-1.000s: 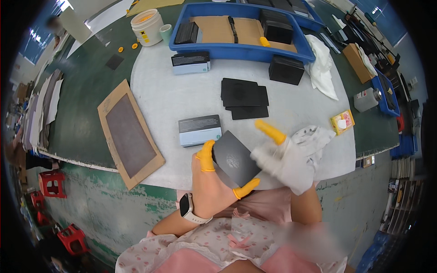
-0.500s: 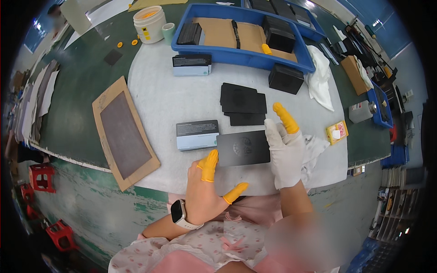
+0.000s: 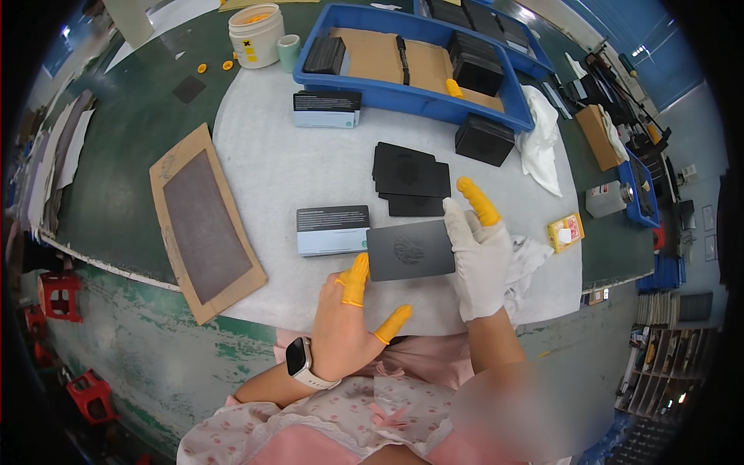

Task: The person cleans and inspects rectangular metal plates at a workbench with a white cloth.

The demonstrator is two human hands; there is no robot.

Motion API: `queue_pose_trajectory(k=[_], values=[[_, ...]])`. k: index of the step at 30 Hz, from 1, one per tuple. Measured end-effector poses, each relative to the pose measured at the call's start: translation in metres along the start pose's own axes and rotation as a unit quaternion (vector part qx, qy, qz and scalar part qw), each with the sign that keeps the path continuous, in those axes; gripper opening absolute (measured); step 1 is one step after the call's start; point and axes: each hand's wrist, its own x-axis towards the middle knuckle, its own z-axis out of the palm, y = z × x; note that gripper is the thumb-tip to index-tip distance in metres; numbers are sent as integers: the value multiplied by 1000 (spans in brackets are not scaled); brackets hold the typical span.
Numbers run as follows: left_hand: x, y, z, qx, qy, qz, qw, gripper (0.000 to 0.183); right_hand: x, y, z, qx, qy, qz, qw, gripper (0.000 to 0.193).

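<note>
A dark card (image 3: 411, 251) with a faint round emblem lies level before me, held at its right edge by my right hand (image 3: 482, 260). That hand wears a white glove, and a yellow finger cot covers its raised finger. At the card's left edge are the yellow-capped fingertips of my left hand (image 3: 347, 311); its thumb, also capped yellow, stands well apart. Just left of the card is a stack of black-and-light-blue printed cards (image 3: 333, 230). Beyond the card several loose black cards (image 3: 411, 178) lie overlapping.
A blue tray (image 3: 387, 94) with black card stacks stands at the back. Another black stack (image 3: 484, 139) sits before it, beside a white cloth (image 3: 541, 143). A framed brown board (image 3: 208, 225) lies left, a white tub (image 3: 256, 37) behind. Right is a yellow box (image 3: 566, 232).
The view has shifted slightly. The card's face catches the light differently, as if tilted a little. Both hands keep nearly the same places and the right hand still holds the card.
</note>
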Motion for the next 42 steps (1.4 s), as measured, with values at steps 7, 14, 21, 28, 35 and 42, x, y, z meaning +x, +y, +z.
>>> queue_pose_trajectory(k=[7, 14, 21, 28, 35, 42], values=[[-2, -4, -8, -39, 13, -10, 999, 73, 9, -6, -1, -94, -19, -19, 995, 38], [43, -29, -57, 176, 76, 69, 979, 69, 70, -1, -5, -520, 7, -36, 853, 49], [63, -43, -74, 229, -90, 4, 969, 69, 61, 15, -8, -508, 71, -197, 835, 42], [72, -44, -78, 238, -113, -15, 965, 60, 62, 20, -13, -499, 67, -167, 847, 36], [75, -45, -80, 231, -133, -33, 963, 60, 60, 18, -12, -516, 64, -167, 838, 39], [74, -48, -82, 209, -117, -28, 970, 59, 58, 18, -11, -499, 57, -195, 842, 42]])
